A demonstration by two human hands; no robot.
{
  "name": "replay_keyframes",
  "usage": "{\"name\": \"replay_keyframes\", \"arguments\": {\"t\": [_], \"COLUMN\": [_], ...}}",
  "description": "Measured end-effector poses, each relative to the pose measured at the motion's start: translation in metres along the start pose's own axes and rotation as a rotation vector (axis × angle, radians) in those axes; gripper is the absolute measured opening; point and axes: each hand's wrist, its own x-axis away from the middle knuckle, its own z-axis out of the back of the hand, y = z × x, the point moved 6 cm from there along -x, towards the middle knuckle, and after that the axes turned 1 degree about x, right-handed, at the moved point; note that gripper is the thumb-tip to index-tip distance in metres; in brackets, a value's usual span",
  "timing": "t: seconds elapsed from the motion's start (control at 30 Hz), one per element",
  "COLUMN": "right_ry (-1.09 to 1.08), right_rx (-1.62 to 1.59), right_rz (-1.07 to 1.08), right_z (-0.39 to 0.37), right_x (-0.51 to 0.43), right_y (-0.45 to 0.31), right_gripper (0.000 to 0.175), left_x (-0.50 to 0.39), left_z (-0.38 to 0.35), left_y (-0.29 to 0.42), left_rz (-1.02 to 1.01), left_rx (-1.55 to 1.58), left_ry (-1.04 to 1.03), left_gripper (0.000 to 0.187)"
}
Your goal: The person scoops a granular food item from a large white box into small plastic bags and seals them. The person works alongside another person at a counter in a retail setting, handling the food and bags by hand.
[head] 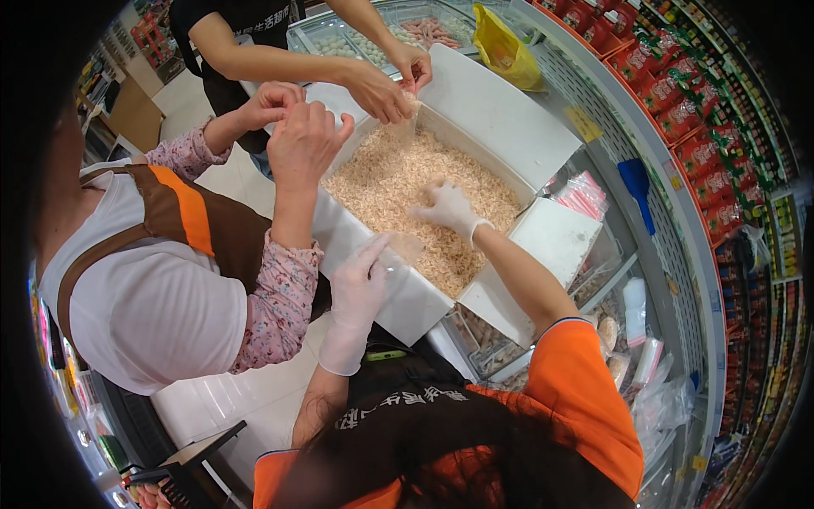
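A white carton [502,114] with its flaps folded outward stands before me, full of small pale dried shrimp [381,172]. My right hand [451,209], in a thin translucent glove, reaches into the shrimp with thumb and fingers apart; its fingertips are partly lost among them. At the carton's near left edge, my gloved left hand [361,286] has a clear plastic bag [406,247] between thumb and fingers. The bag lies over the carton's edge, and its mouth is hard to make out.
Across the carton a co-worker's hands [388,89] hold a clear bag over the shrimp. At left, another co-worker's raised hands [302,137] meet. A yellow bag [505,48], a blue scoop [636,191], plastic bags [582,194] and a freezer case [674,254] surround the carton.
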Motion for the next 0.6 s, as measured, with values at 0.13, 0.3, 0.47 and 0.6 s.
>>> {"name": "replay_keyframes", "arguments": {"t": [0.13, 0.3, 0.47, 0.6], "right_ry": [-0.219, -0.325, -0.142, -0.058], "right_rx": [0.128, 0.333, 0.231, -0.345], "right_rz": [0.284, 0.299, 0.263, -0.041], "right_z": [-0.005, 0.011, -0.002, 0.009], "right_x": [0.045, 0.088, 0.088, 0.071], "right_y": [-0.024, -0.006, 0.007, 0.039], "right_gripper": [0.064, 0.065, 0.067, 0.061], "left_x": [-0.004, -0.03, -0.056, -0.071], "left_z": [0.003, -0.016, -0.06, -0.089], "left_y": [0.004, 0.021, 0.022, -0.009], "left_rz": [-0.091, -0.334, -0.465, -0.299], "left_rx": [-0.056, -0.186, -0.469, -0.392], "left_ry": [0.048, 0.083, -0.005, -0.122], "left_gripper": [0.038, 0.038, 0.032, 0.032]}}
